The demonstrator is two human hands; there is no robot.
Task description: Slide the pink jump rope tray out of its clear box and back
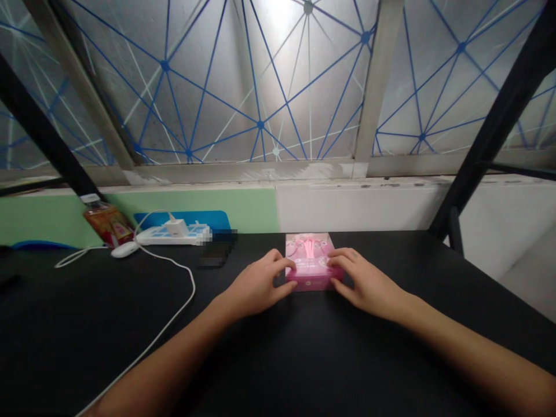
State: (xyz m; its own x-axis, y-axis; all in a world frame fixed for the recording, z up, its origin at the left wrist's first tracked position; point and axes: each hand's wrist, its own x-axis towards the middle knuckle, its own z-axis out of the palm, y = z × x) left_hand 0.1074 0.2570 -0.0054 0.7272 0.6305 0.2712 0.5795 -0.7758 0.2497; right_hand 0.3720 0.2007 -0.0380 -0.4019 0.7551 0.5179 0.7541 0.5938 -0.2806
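A small pink box [309, 267] with a printed top and a lighter pink, strip-like shape at its centre lies on the black desk [313, 347]. My left hand [260, 282] grips its left side, with the thumb at the front corner and the fingers on the top edge. On the opposite side, my right hand [369, 281] holds the box the same way, thumb low at the front and fingers over the top. The box rests between both hands; what it contains cannot be seen.
Left of my hands, a white power strip [152, 236] carries a plugged-in charger [177, 227], and a white cable [191, 289] runs toward me. Nearby are a white mouse [124, 249], a drink bottle [108, 223] and a partly blurred dark object [216, 252]. A patterned window stands behind the desk.
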